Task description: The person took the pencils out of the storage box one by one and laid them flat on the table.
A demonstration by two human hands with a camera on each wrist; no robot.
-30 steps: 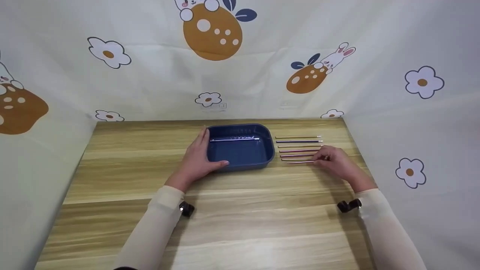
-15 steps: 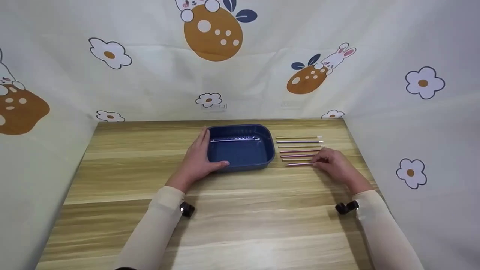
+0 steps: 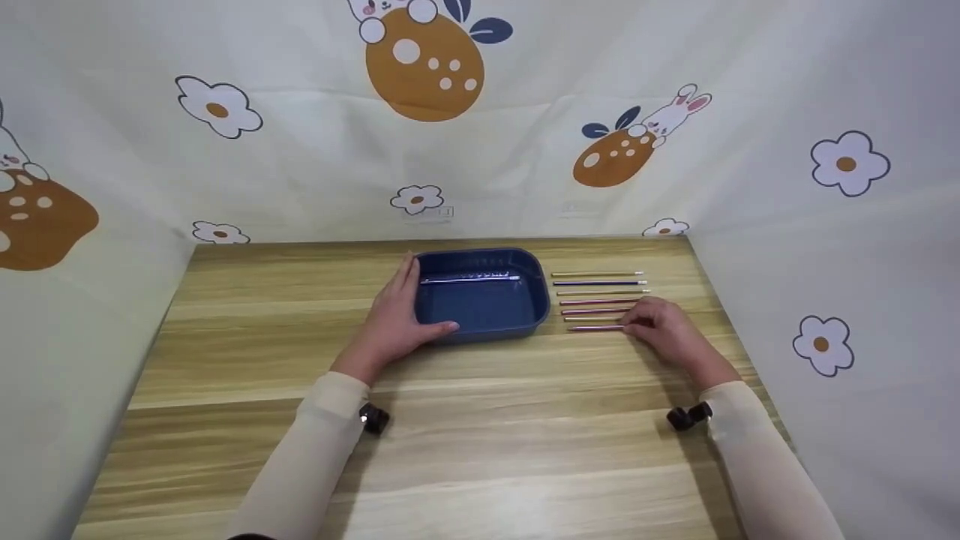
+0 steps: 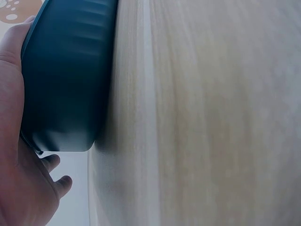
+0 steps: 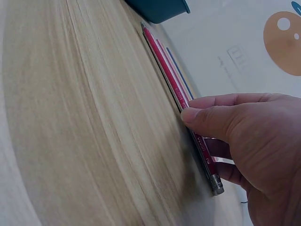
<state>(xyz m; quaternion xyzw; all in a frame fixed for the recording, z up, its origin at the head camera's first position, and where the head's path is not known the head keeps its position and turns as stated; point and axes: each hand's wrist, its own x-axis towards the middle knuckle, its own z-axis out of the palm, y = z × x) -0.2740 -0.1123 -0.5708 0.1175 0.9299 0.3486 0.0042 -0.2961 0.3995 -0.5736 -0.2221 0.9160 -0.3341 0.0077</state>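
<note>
My left hand (image 3: 390,319) rests against the left end of a dark blue plastic bin (image 3: 541,315), its thumb (image 4: 13,44) lying along the front rim and its fingers straight at the left wall. One pencil (image 3: 472,280) lies lengthwise inside the bin, near the back wall. To the right, my right hand (image 3: 666,330) pinches a red pencil (image 5: 162,61) between thumb and forefinger, close to the tabletop. This pencil has a metal ferrule and an eraser at its near end. It is the front one of a row; my fingers cover part of it.
Behind the held pencil, several pencils, among them a dark purple one (image 3: 596,283) and a yellow one (image 3: 592,274), lie parallel right of the bin. A printed curtain (image 3: 517,165) borders the wooden table (image 3: 480,420) at the back and sides.
My right hand, still pinching the front pencil, has shifted slightly left and toward the table's front. That pencil now sits a little farther from the row. The left hand and bin have stayed put.
</note>
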